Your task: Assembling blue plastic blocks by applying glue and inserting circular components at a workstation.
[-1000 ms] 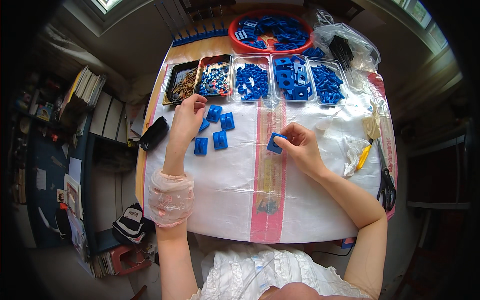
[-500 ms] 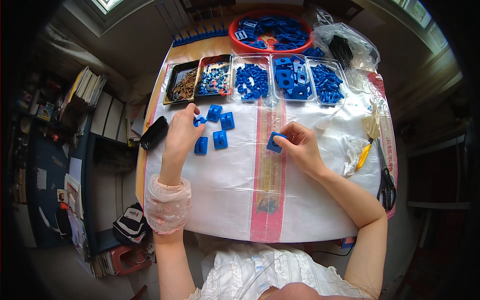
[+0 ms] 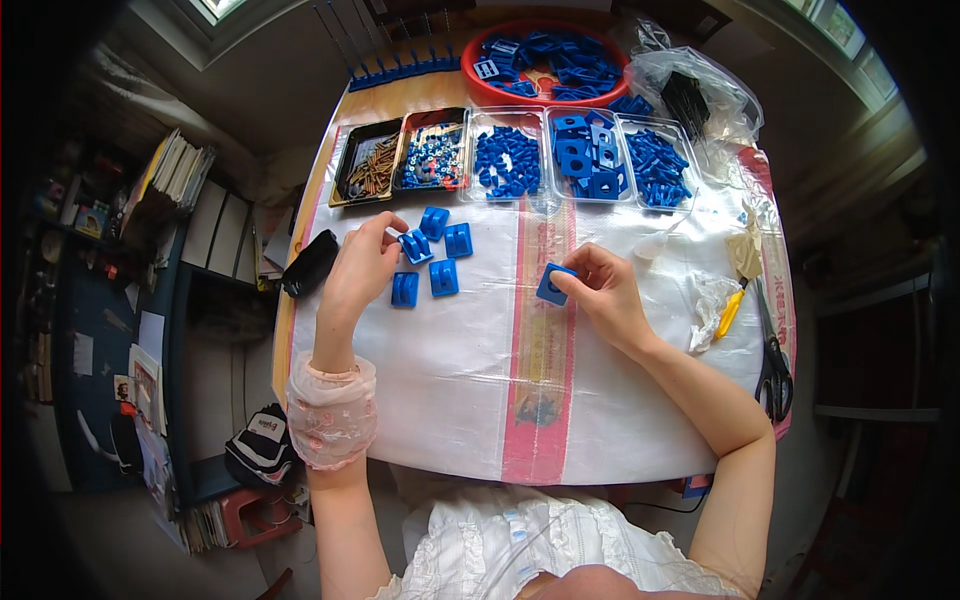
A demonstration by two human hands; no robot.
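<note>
My right hand (image 3: 606, 293) pinches a blue square plate with a round hole (image 3: 552, 286) between thumb and fingers, above the middle of the table. At the left, my left hand (image 3: 366, 258) is open, thumb and forefinger apart. Right beside its fingertips sits a blue plastic block with a raised curved part (image 3: 415, 246), slightly tilted; whether the fingers still touch it is hard to tell. Several like blocks stand close by, among them a far one (image 3: 433, 223), a right one (image 3: 457, 240) and two nearer ones (image 3: 443, 278) (image 3: 404, 290).
Behind the hands stands a row of trays: screws (image 3: 373, 168), small nuts (image 3: 432, 155), small blue parts (image 3: 508, 163), holed blue plates (image 3: 588, 155) and more blue pieces (image 3: 657, 168). A red basin (image 3: 545, 99) is farther back. Scissors (image 3: 773, 372) and a yellow-handled tool (image 3: 729, 314) lie right.
My left hand has let go of the blue block beside the others and drawn slightly left, its fingers apart. My right hand still holds the square plate in nearly the same place.
</note>
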